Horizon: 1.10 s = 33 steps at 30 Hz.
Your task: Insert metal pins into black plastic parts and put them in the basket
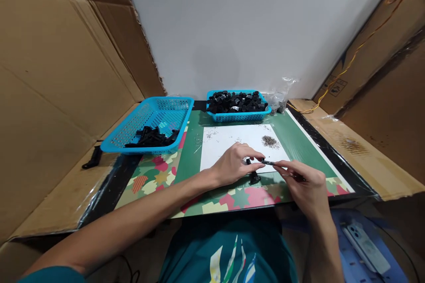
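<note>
Over the front of the white sheet, my left hand pinches the left end of a small, slim black part between thumb and forefinger. From the other side, my right hand is closed at the part's right end, its lower fingers curled in. Whether this is one piece or two meeting ends is too small to tell. Just beneath my left hand lies a longer black plastic piece, partly covered by the fingers. A pile of tiny brownish metal bits sits on the white sheet beyond my hands.
A blue basket at left holds several long black pieces. At the back, another blue basket is heaped with black parts, beside a clear plastic bag. Cardboard walls flank the table; a black piece lies far left.
</note>
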Tool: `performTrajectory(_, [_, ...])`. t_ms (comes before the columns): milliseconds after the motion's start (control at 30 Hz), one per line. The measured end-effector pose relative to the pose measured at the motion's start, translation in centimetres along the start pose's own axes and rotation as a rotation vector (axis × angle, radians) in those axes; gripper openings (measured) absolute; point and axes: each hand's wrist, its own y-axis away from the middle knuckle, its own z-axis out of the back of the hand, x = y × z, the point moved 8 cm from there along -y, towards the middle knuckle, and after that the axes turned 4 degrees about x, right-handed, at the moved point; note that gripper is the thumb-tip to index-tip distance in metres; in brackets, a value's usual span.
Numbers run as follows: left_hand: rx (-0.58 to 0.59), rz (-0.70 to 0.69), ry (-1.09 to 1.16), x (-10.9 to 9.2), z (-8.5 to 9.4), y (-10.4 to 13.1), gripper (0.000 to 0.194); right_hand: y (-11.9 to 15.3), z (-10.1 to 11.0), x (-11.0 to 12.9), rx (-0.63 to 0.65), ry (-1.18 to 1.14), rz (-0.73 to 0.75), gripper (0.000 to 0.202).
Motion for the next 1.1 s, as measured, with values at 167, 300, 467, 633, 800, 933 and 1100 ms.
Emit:
performTrajectory(167, [-0.011, 0.031, -0.161, 0.9, -0.8, -0.3, 0.013, 0.0, -0.5, -1.3, 0.064, 0.001, -0.184, 0.027])
performTrajectory(300, [-0.001, 0.050, -0.280, 0.9, -1.5, -0.4, 0.014, 0.2, -1.6, -1.7, 0.157, -0.065, -0.259, 0.027])
performTrajectory(467, [0.013, 0.042, -0.358, 0.6, -2.1, -0.4, 0.015, 0.5, -2.6, -1.9, 0.201, -0.054, -0.311, 0.025])
performTrajectory(633, [0.040, 0.043, -0.375, 0.3, -2.4, -0.6, 0.016, 0.5, -2.7, -1.5, 0.242, 0.104, -0.316, 0.032])
performTrajectory(800, [0.057, 0.046, -0.409, 0.3, -2.6, -0.8, 0.015, 0.5, -2.7, -1.4, 0.277, 0.214, -0.315, 0.037])
performTrajectory(933, [0.062, 0.023, -0.440, 0.2, -2.8, -0.8, 0.017, 0.5, -3.2, -1.4, 0.301, 0.308, -0.323, 0.035])
performTrajectory(1100, [0.061, 0.006, -0.477, 0.1, -2.9, -0.8, 0.017, 0.4, -3.4, -1.2, 0.308, 0.398, -0.329, 0.032])
